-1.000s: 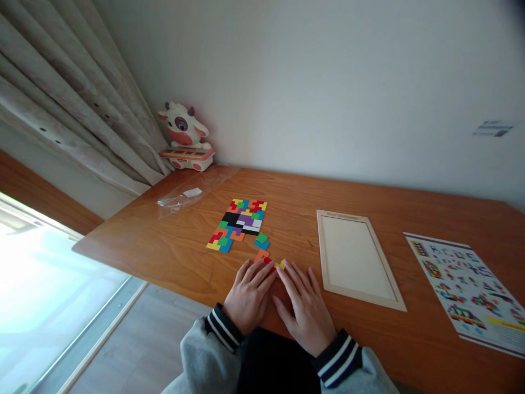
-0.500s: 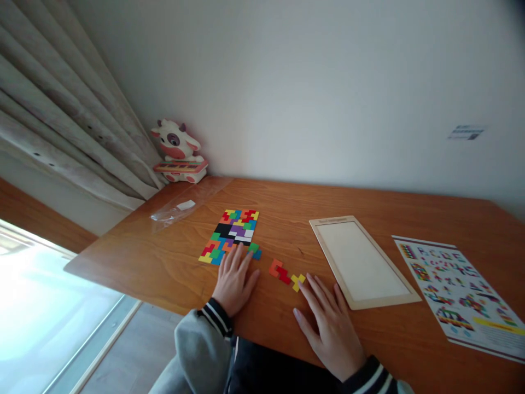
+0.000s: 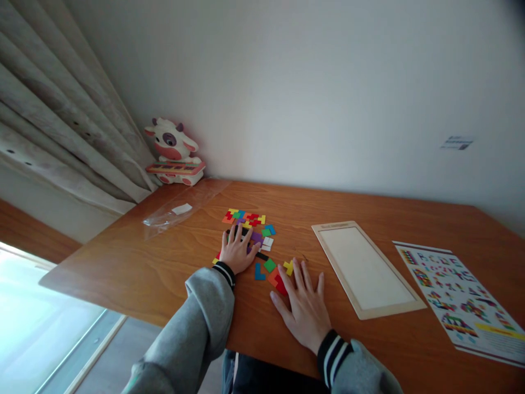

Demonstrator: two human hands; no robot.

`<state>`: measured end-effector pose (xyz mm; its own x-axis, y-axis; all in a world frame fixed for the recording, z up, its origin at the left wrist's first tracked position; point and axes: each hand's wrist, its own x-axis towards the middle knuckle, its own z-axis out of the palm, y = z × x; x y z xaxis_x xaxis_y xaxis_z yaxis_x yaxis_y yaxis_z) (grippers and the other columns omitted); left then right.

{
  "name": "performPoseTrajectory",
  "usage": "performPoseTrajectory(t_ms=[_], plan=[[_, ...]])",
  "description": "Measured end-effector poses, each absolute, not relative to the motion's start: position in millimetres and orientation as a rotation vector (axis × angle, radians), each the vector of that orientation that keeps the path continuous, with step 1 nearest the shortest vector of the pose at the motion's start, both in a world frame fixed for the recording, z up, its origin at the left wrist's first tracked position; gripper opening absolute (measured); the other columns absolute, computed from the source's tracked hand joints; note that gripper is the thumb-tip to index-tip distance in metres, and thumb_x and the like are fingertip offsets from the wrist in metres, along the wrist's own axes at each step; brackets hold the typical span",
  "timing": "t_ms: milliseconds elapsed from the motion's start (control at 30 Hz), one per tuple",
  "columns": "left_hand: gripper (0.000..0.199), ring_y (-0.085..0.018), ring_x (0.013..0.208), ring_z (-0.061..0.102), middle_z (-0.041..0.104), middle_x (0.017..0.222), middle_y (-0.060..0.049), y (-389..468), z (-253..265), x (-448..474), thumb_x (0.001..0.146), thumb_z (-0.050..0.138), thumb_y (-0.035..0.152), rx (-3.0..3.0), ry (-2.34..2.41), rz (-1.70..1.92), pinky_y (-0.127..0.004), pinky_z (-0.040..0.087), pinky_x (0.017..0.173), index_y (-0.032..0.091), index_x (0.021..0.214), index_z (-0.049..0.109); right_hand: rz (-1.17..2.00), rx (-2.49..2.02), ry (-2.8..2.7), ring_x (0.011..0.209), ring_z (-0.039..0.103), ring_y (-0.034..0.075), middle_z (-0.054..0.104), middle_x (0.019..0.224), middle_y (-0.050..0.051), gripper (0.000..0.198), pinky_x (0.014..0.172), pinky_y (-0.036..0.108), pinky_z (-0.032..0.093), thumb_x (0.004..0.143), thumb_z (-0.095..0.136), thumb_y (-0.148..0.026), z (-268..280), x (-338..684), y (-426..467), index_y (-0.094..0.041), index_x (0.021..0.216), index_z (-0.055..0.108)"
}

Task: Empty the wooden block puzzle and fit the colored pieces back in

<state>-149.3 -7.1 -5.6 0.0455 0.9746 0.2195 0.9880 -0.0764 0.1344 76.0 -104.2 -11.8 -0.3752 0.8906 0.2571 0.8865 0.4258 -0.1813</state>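
Note:
My left hand point(image 3: 238, 253) lies flat with fingers spread over the block of coloured puzzle pieces point(image 3: 246, 217), covering its middle and lower left. White pieces point(image 3: 267, 243) and a black piece point(image 3: 261, 256) show to the right of that hand. Loose in front are a blue L-shaped piece point(image 3: 259, 272) and a green piece point(image 3: 269, 265). My right hand point(image 3: 303, 309) is open, palm down, its fingertips at a yellow piece point(image 3: 288, 267) and a red piece point(image 3: 281, 285). An orange piece point(image 3: 272, 277) touches the red one.
An empty wooden tray frame point(image 3: 369, 268) lies right of my right hand. Farther right is a printed pattern sheet point(image 3: 463, 301). A clear plastic bag point(image 3: 168, 219) and a cow toy with a keyboard point(image 3: 174, 153) sit at the back left, by the curtain point(image 3: 61, 109).
My left hand has moved forward onto the block, whose pieces have spread apart toward the right. My right hand has shifted left to the red and yellow pieces.

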Motion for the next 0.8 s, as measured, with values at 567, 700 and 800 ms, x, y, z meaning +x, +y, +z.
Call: performPoseTrajectory(t_ms=[567, 700, 800], plan=[[0.051, -0.027, 0.138, 0.044, 0.055, 0.143, -0.006, -38.3, 2.9, -138.1, 0.095, 0.05, 0.045, -2.692, -1.677, -0.634, -0.051, 0.032, 0.117, 0.027, 0.143, 0.047, 0.121, -1.527, -2.283, 0.14, 0.04, 0.029, 0.046, 0.15, 0.014, 0.042, 0.116, 0.063, 0.02, 0.1, 0.038, -0.027, -3.7, 68.0, -58.0, -0.02, 0.138, 0.054], [0.048, -0.028, 0.136, 0.046, 0.057, 0.141, -0.008, -38.4, 2.2, -137.5, 0.095, 0.05, 0.046, -2.618, -1.728, -0.654, -0.051, 0.036, 0.115, 0.025, 0.137, 0.053, 0.169, -1.468, -2.31, 0.141, 0.04, 0.028, 0.048, 0.149, 0.011, 0.04, 0.118, 0.057, 0.023, 0.099, 0.039, -0.026, -0.5, 74.5, -65.1, -0.021, 0.136, 0.056], [0.044, -0.031, 0.134, 0.047, 0.056, 0.142, -0.009, -35.9, 0.2, -140.3, 0.094, 0.05, 0.049, -2.448, -1.886, -0.629, -0.053, 0.036, 0.114, 0.022, 0.128, 0.059, 0.161, -1.415, -2.299, 0.141, 0.039, 0.027, 0.048, 0.149, 0.012, 0.039, 0.117, 0.053, 0.028, 0.098, 0.043, -0.028, 0.8, 84.2, -72.1, -0.019, 0.132, 0.059]])
